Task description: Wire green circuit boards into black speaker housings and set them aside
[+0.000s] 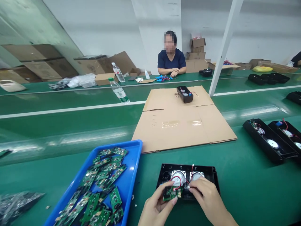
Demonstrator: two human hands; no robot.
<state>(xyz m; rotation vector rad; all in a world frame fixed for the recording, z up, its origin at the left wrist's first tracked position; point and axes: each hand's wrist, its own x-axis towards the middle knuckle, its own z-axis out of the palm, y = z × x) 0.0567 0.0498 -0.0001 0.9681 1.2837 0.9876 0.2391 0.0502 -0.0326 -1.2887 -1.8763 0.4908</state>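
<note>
In the head view, my left hand [158, 205] pinches a small green circuit board [172, 193] by its edges. A red wire loops up from the board. Just to the right, my right hand [209, 196] has thumb and fingertips closed on a small white wire connector [188, 186]. Both hands are over an open black speaker housing [164, 169] that lies on the green table. Inside it sit two round silver speakers, the left speaker [178, 177] and the right speaker [197, 175], the right one partly hidden by my fingers. Another red wire with a white plug stands up between them.
A blue tray [135, 163] of several circuit boards stands left. Ahead, a cardboard sheet [178, 135] carries another speaker housing [185, 94]. More housings [264, 141] lie right. Water bottles [119, 91] stand behind the tray. A person [171, 61] sits opposite, beyond a white post [224, 47].
</note>
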